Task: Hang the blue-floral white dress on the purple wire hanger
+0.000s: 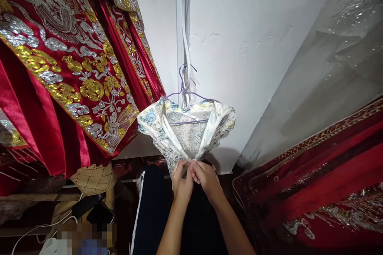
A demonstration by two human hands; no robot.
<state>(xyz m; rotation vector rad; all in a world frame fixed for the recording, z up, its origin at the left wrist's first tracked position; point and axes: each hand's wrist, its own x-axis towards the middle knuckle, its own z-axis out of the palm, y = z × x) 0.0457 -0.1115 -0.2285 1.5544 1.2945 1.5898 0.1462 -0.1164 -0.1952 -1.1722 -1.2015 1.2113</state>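
A pale floral silk garment [185, 133] hangs on a thin purple wire hanger [186, 95], which hooks on a white strap [186, 40] against the white wall. My left hand [182, 183] and my right hand [206, 178] meet at the garment's front opening just below the collar. Both pinch the fabric edges together with closed fingers. The lower part of the garment is hidden behind my hands and forearms.
A red robe with gold and silver embroidery [68, 71] hangs close at the left. Red embroidered cloth [317, 183] and a sheer grey cover [329, 75] fill the right. Dark trousers with a white stripe [149, 215] are below. Cables and a dark phone [89, 207] lie lower left.
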